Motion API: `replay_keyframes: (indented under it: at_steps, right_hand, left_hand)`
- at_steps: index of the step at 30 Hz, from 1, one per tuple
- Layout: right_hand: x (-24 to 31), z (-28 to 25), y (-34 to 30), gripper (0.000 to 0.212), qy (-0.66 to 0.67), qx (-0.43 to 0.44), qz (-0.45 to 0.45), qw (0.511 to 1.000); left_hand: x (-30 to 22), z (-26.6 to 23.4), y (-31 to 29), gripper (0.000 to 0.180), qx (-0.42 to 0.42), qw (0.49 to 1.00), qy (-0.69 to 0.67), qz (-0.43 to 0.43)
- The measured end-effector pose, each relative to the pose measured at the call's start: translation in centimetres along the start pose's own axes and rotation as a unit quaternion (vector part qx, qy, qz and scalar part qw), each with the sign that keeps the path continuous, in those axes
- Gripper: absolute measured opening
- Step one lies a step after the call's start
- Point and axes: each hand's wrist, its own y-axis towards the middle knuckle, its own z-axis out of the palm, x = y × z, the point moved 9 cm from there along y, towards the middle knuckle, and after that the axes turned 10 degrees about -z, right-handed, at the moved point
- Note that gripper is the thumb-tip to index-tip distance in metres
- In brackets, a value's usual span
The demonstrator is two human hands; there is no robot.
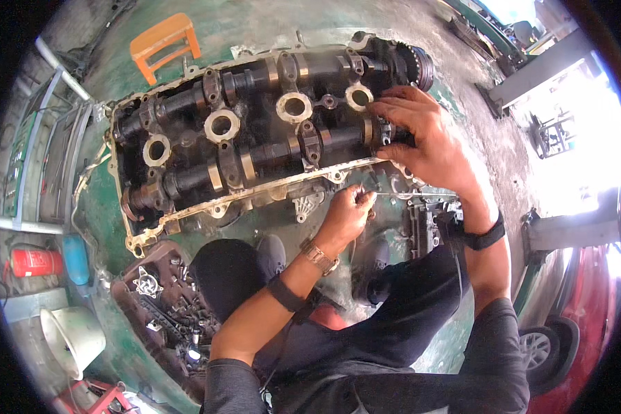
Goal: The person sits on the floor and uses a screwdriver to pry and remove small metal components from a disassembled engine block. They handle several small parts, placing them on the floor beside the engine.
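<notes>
A large cylinder head (186, 124) lies across the view, with two dark camshafts side by side under bolted bearing caps. My right hand (424, 134) reaches over its right end. The fingers lie on the far side and the thumb on the near side of the nearer camshaft (276, 155), gripping it about its end. Just below the head's near edge, my left hand (348, 217) is closed in a pinch. What it holds is too small to make out; a thin pale line runs rightward from the fingertips. Round pale-rimmed wells (222, 125) sit between the camshafts.
A brown tray (134, 303) of loose engine parts sits at lower left, near my knee. Another metal engine part (421, 228) lies by my right leg. An orange stool (164, 45) stands beyond the head. A red extinguisher (36, 263) and white bucket (72, 338) are at left.
</notes>
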Motion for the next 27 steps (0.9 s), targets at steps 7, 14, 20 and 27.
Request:
replay_keyframes:
  at_steps: [7,14,20,27]
  right_hand:
    - [-0.1,0.5,-0.5,0.057,-0.009,0.0,0.045,0.999]
    - [0.1,-0.4,0.0,0.074,0.001,0.0,0.066,0.998]
    - [3.1,-1.1,2.7,0.064,0.006,-0.039,0.002,0.999]
    - [5.0,2.1,5.5,0.063,0.068,0.027,-0.034,0.997]
  left_hand:
    - [0.7,0.0,0.8,0.023,-0.003,1.0,-0.023,-0.005]
    - [1.3,0.4,1.7,0.022,0.0,0.999,-0.019,0.045]
    - [0.8,0.5,1.5,0.014,0.006,0.998,-0.012,0.067]
    - [-0.3,-0.2,1.3,0.019,-0.023,0.99,-0.001,0.139]
